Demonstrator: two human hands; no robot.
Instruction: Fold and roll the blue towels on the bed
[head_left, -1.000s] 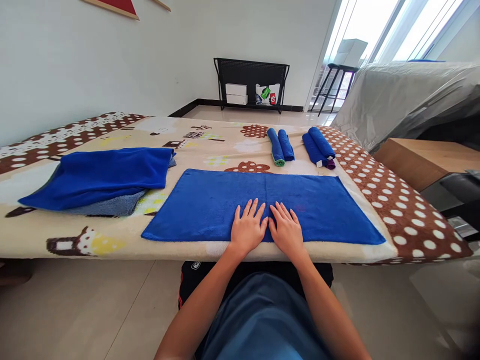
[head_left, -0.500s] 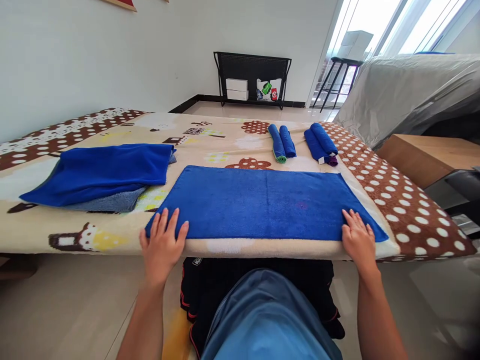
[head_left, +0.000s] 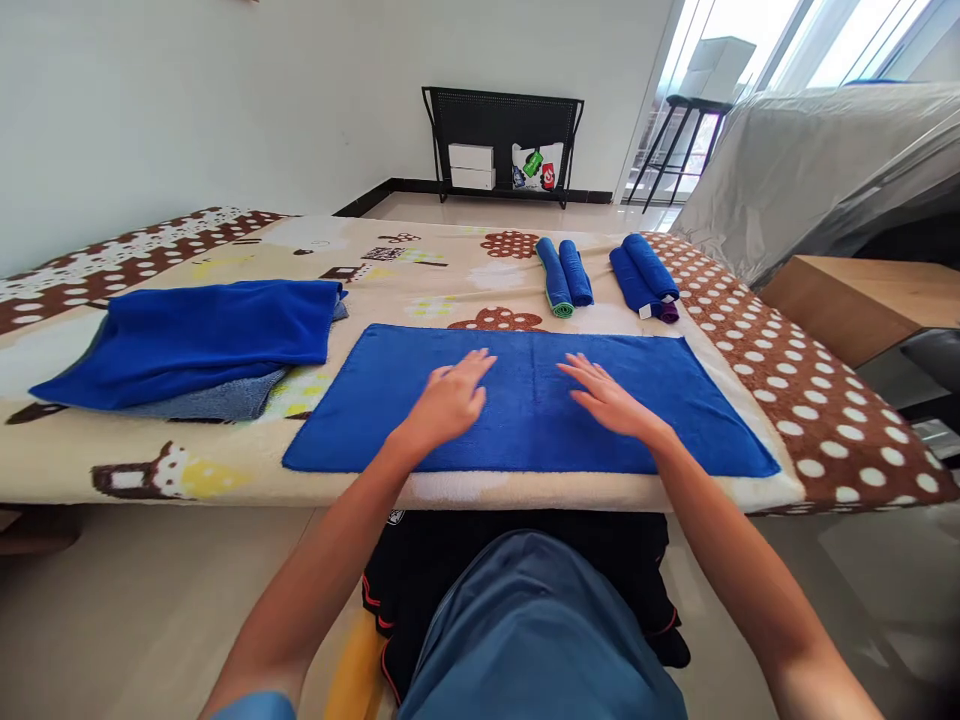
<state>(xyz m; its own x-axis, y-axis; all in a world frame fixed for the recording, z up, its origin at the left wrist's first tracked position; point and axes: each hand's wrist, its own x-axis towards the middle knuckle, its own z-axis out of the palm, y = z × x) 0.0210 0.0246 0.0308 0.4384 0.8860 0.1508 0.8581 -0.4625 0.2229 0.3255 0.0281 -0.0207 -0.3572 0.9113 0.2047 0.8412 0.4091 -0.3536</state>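
A blue towel lies spread flat along the near edge of the bed, a crease running down its middle. Over its left half is my left hand, fingers stretched out toward the far side. My right hand is over the right half, just past the crease, its fingers also extended. Neither hand grips anything; whether the palms touch the cloth or hover slightly above it, I cannot tell.
To the left lies a loose pile of blue and grey towels. Farther back are two rolled towels and another rolled group with white tags. The patterned blanket covers the bed. A wooden cabinet stands at right.
Both hands have left the towel's near corners and moved inward and forward over its middle. The towel stays spread out in the same place.
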